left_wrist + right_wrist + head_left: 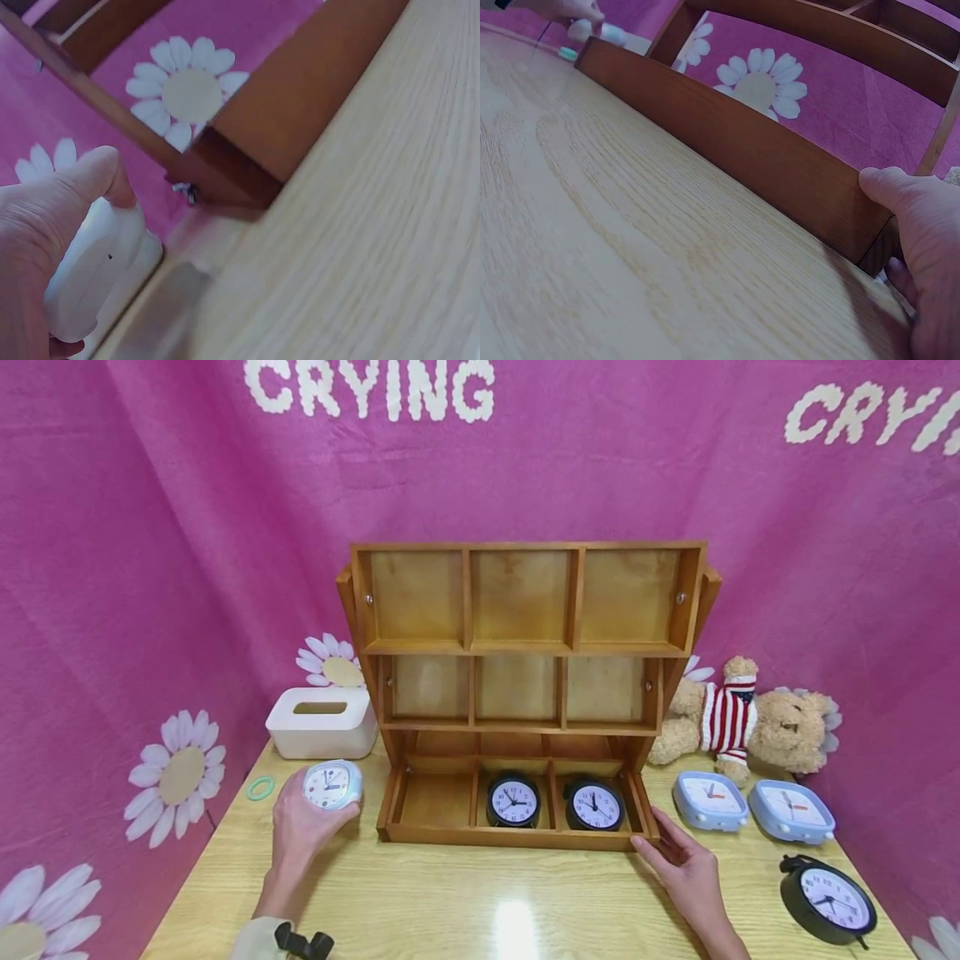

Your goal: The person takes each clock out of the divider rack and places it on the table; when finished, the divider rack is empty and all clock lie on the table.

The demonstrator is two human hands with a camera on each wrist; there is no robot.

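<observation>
My left hand [298,828] grips a light blue alarm clock [330,785] with a white face, left of the wooden three-tier shelf [510,837]. In the left wrist view the thumb curls over the clock's pale casing [101,262]; most of the other fingers are hidden. My right hand [692,875] holds the shelf's front right corner, thumb on the front board and fingers along the side. Two round black alarm clocks stand in the bottom tier, one [513,802] in the middle compartment and the other [594,804] in the right one. The bottom left compartment holds nothing.
Right of the shelf are two light blue alarm clocks [711,802] [792,812], a black alarm clock [828,900] and a teddy bear [787,731] lying on its side. A white tissue box [322,731] and a green ring [260,788] are at the left. Behind hangs a pink curtain [525,477].
</observation>
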